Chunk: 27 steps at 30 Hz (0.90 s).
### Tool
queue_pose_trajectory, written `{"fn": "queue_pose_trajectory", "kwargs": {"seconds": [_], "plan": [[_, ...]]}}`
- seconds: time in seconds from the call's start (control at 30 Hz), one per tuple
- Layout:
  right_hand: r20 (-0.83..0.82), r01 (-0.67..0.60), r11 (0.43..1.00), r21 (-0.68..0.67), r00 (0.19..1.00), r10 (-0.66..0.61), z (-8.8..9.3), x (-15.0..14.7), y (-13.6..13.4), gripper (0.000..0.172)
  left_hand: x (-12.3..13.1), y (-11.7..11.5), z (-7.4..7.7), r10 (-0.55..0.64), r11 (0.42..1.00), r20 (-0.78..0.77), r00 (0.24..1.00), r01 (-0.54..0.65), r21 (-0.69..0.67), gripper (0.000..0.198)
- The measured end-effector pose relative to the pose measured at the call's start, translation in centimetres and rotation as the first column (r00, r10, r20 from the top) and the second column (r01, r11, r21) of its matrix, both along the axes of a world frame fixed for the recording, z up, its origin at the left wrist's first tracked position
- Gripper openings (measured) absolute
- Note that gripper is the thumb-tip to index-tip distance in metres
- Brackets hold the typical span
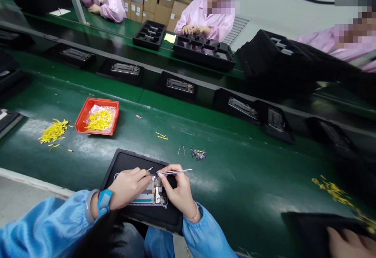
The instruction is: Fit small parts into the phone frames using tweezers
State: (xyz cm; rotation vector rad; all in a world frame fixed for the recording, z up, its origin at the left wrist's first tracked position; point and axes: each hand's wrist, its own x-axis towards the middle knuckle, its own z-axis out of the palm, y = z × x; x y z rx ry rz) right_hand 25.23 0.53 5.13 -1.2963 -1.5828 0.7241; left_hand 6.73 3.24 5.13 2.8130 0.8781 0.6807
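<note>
A phone housing with exposed metal parts and a blue strip lies on a black foam tray in front of me. My left hand rests over its left part, fingers closed near the top edge. A small pale-tipped piece shows by those fingertips; I cannot tell what it is. My right hand is closed around silver tweezers, held nearly level above the housing's upper right. The tweezers' working tip is close to the left fingertips. Fingers hide much of the housing's top edge.
A red bin holds yellow strips; a yellow pile lies beside it. Small dark parts sit beyond the tray. Phone housings on black pads line the belt. Another person's hand is at lower right. Co-workers in pink sit opposite.
</note>
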Motion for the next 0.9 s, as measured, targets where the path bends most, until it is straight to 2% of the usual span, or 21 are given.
{"fn": "queue_pose_trajectory", "kwargs": {"seconds": [0.2,0.4,0.57,0.9], "plan": [[0.025,-0.013,1.000,0.021,1.000,0.013,0.10,-0.02,-0.01,0.010,0.09,0.17,0.15,-0.004,1.000,0.003,1.000,0.004,0.017,0.026],[0.052,-0.033,0.995,0.099,0.998,0.028,-0.04,-0.07,-0.27,0.013,0.23,0.14,0.07,-0.002,1.000,-0.027,1.000,0.003,0.029,0.021],[-0.003,0.003,0.995,0.102,1.000,-0.002,-0.01,-0.11,-0.36,0.017,0.24,0.24,0.23,0.005,1.000,0.003,1.000,-0.005,0.004,0.026],[0.016,-0.049,0.993,0.105,0.999,0.047,0.08,-0.10,-0.31,0.016,0.39,0.36,0.13,0.026,0.998,-0.022,0.999,-0.027,-0.058,0.035]]}}
